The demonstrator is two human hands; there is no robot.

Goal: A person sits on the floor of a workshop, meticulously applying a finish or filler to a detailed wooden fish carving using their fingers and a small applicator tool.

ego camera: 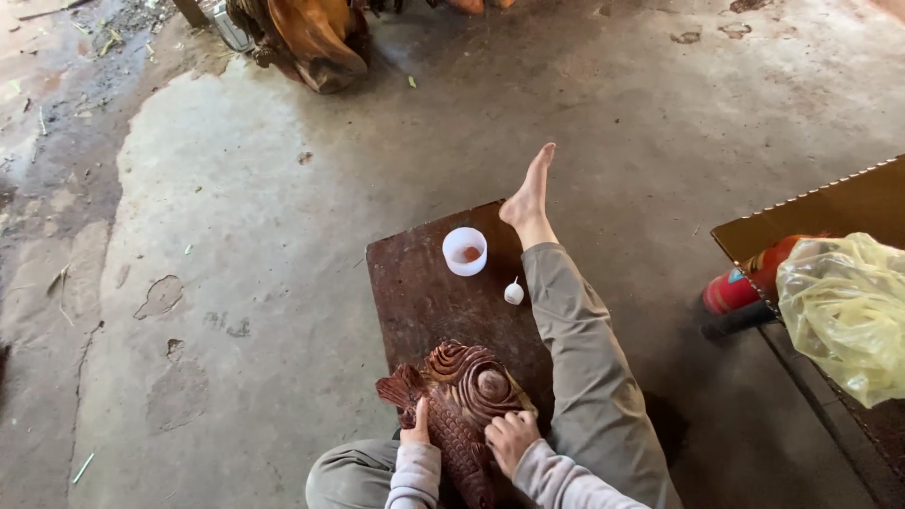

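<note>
From the head view we look down at a carved fish [462, 401] of dark red wood, lying at six o'clock on a brown mat [419, 283] over the concrete floor [236, 236], its head toward twelve. The left hand [416, 429] rests against the fish's flank at the nine o'clock side, thumb up along the scales, fingers hidden behind the wood. The right hand [510, 438] presses on the carving at its four o'clock side, fingers curled in close; we cannot tell whether they pinch anything. A grey-trousered leg [580, 349] stretches toward one o'clock, bare foot [528, 193] past the mat's edge. At twelve o'clock from the fish stands a white cup [465, 251] with reddish contents, a small white bulb [514, 292] just beside the leg. At three o'clock lie a yellow bag [844, 306] and red can [745, 278]
</note>
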